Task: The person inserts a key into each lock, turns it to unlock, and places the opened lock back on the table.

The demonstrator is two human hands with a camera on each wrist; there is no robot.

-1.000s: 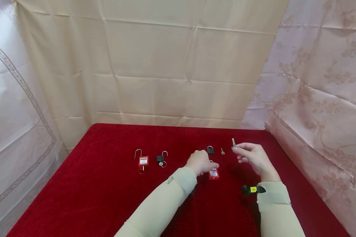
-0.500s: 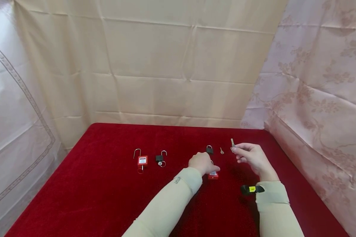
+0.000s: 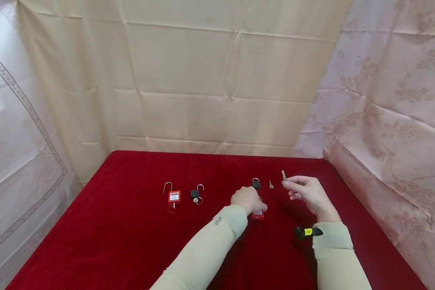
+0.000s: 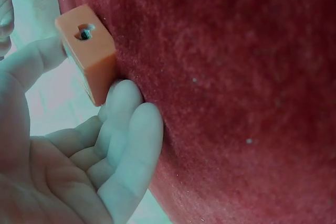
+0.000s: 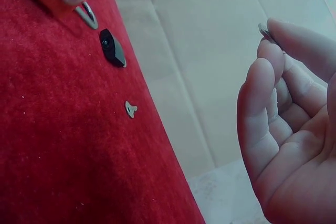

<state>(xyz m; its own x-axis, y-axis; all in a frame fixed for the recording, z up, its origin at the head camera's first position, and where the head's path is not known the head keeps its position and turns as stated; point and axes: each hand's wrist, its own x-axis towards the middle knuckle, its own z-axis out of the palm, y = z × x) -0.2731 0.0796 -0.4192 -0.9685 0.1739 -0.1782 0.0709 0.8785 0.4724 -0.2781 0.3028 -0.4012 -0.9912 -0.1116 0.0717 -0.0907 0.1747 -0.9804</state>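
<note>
The left hand has its thumb and fingers at the sides of a red padlock lying on the red cloth. In the left wrist view this padlock shows its keyhole end, the thumb on one side and fingertips on the other. Raised above the cloth, the right hand pinches a key between thumb and forefinger. The right wrist view shows only a small part of that key. Beyond the left hand lie a closed black padlock and a small key.
Farther left on the cloth lie a red padlock and a black padlock, both with raised shackles and with keys and rings at their lower ends. Curtains stand behind and beside the red-covered table.
The left hand has shifted slightly right and its forearm has swung, while the red padlock under it has moved slightly left. The right hand still pinches the key.
</note>
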